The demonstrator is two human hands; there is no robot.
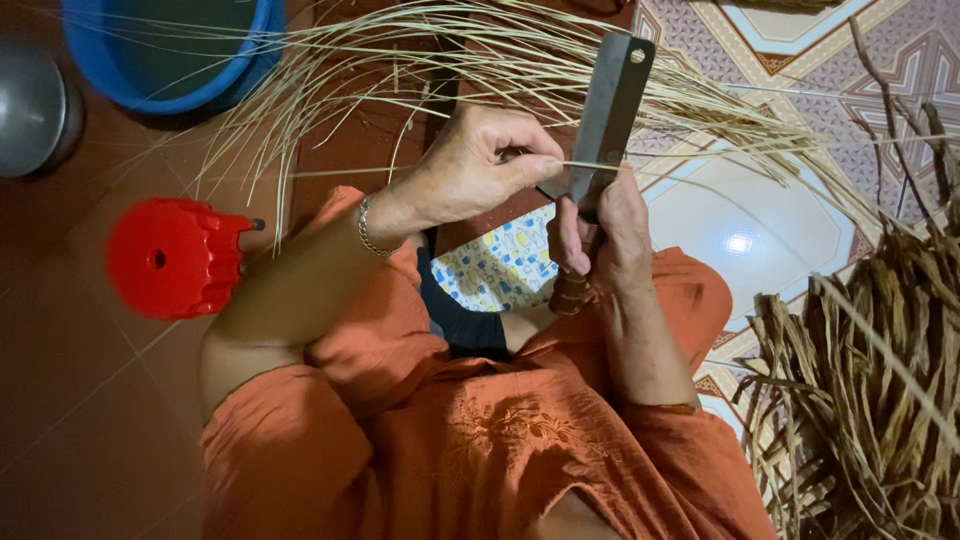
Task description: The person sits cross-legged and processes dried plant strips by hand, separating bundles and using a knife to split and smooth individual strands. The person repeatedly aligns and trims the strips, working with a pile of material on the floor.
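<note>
My right hand [610, 235] grips the wooden handle of a broad dark cleaver [610, 100], whose blade points away from me. My left hand [480, 160] pinches a thin pale straw strip [700, 160] against the blade's edge, thumb and forefinger closed on it. A fan of similar pale straw strips [400, 60] spreads over the floor beyond both hands. A thin bracelet sits on my left wrist. I am seated in orange clothing, with a patterned cloth [495, 265] under the hands.
A red plastic stool [175, 258] lies at my left. A blue basin [165, 50] and a grey metal bowl [30, 105] stand at the upper left. A heap of dry brown leaf strips [870, 380] fills the right side on patterned tiles.
</note>
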